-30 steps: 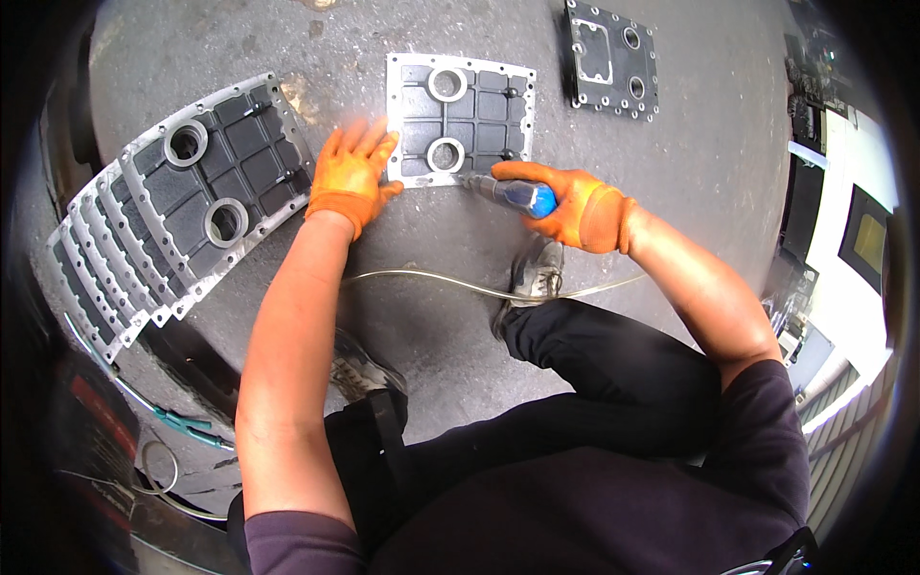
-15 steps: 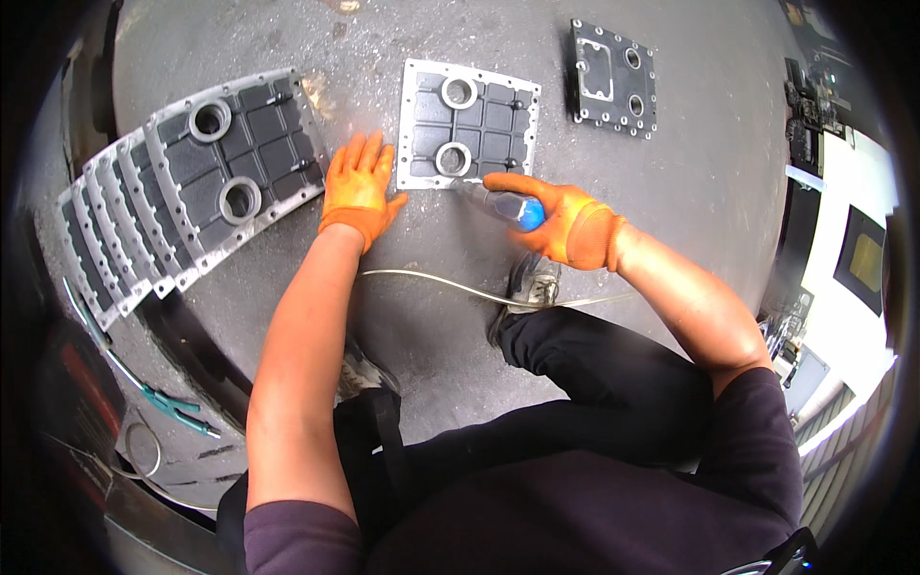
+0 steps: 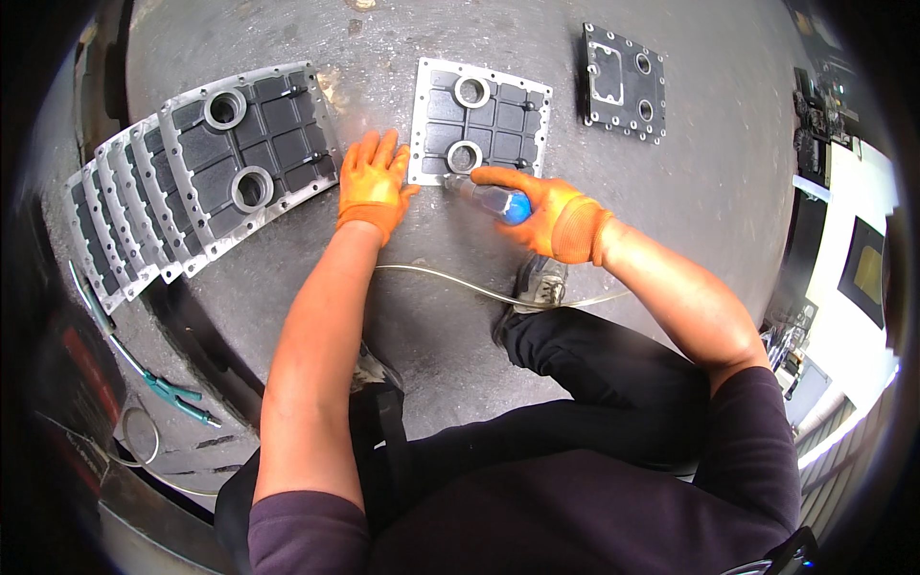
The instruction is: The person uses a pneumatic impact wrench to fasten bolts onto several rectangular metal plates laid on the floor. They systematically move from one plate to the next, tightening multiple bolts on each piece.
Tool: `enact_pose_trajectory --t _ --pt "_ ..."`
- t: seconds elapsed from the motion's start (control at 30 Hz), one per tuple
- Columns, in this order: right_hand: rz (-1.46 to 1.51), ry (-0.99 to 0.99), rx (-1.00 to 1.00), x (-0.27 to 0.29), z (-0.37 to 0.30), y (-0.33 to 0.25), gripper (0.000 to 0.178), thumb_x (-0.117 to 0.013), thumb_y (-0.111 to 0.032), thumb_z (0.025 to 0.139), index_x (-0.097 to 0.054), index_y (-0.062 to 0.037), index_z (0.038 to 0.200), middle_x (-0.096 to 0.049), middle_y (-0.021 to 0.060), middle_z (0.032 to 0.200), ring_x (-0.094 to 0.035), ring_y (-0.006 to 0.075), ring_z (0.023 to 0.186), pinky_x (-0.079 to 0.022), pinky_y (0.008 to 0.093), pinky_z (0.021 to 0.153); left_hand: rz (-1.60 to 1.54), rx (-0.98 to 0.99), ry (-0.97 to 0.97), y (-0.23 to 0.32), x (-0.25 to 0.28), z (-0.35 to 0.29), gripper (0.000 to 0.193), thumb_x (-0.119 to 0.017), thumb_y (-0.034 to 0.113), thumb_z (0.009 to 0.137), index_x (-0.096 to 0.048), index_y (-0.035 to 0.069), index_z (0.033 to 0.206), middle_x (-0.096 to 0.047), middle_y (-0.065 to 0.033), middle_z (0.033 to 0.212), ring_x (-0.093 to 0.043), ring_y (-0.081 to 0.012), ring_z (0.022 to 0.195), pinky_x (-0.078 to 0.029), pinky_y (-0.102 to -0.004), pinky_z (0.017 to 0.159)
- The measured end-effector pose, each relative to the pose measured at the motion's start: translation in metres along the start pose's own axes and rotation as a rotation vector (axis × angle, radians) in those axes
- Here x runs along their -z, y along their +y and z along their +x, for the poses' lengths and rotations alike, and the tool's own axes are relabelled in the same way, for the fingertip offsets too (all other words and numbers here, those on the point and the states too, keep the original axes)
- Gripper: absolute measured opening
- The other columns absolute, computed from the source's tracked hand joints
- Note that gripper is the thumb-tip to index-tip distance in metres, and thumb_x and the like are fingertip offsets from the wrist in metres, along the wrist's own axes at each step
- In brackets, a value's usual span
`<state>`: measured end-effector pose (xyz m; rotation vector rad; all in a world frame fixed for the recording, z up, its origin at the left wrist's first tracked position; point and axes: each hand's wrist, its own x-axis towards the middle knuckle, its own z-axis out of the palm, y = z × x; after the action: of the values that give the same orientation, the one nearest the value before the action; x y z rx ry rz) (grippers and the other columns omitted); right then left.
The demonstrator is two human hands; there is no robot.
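With 12 o'clock at the top edge of the view, the ribbed metal plate [image 3: 503, 144] lies on the grey floor [image 3: 671, 211] at 12 o'clock, its 2 round rings facing up. The person's right hand [image 3: 554, 213], in an orange glove, has its grip closed around what looks like a clear bottle [image 3: 491, 198] with a blue end. The bottle's narrow tip points to 10 o'clock and sits at the plate's near edge, around the plate's own 7 o'clock; whether it touches the metal cannot be told.

The left hand [image 3: 376, 184], gloved the same way, has an open grip with fingers spread and holds nothing. It is at the plate's 8 o'clock, between that plate and a fanned-out stack of similar plates [image 3: 273, 134] at 10 o'clock. Its fingertips are close to the plate's edge, but contact is unclear.

At 1 o'clock lies a dark cover [image 3: 623, 110] with 2 round holes and a pale rectangular outline. A teal air gun [image 3: 171, 389] is at 8 o'clock. A thin, clear hose [image 3: 450, 280] runs past a shoe [image 3: 542, 284] near the middle.
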<state>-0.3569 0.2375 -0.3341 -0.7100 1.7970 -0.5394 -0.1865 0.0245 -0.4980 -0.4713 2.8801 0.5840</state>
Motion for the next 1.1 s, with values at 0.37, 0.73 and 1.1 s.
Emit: enact_pose_trajectory --t 0.37,0.73,1.1 --pt "-0.444 -0.143 -0.025 0.007 0.016 -0.023 0.073 -0.075 -0.019 0.101 -0.048 -0.0256 0.168 -0.076 0.0225 0.132 -0.074 0.0411 0.119 -0.06 0.0477 0.102 -0.003 -0.056 0.104 -0.006 -0.015 0.003 0.065 -0.088 0.039 0.087 -0.074 0.008 0.142 -0.056 -0.0072 0.166 -0.043 -0.0345 0.156 -0.032 -0.0527 0.132" --pt "-0.606 -0.148 -0.01 0.006 0.027 -0.045 0.066 -0.067 -0.02 0.102 -0.053 -0.0338 0.165 -0.08 0.0165 0.105 -0.076 0.0333 0.089 -0.06 0.044 0.084 -0.034 0.019 -0.071 0.008 0.015 0.003 0.07 -0.085 0.041 0.092 -0.068 0.008 0.15 -0.048 -0.0069 0.172 -0.036 -0.0355 0.162 -0.026 -0.053 0.135" --pt "-0.268 -0.138 -0.083 0.021 -0.012 -0.064 0.071 -0.076 -0.016 0.097 -0.055 -0.0287 0.164 -0.078 0.0196 0.128 -0.078 0.0313 0.108 -0.061 0.0414 0.094 0.015 -0.131 0.024 -0.017 0.035 0.056 0.073 -0.077 0.048 0.1 -0.052 0.035 0.167 -0.039 -0.0077 0.18 -0.036 -0.0336 0.164 -0.026 -0.0511 0.135"
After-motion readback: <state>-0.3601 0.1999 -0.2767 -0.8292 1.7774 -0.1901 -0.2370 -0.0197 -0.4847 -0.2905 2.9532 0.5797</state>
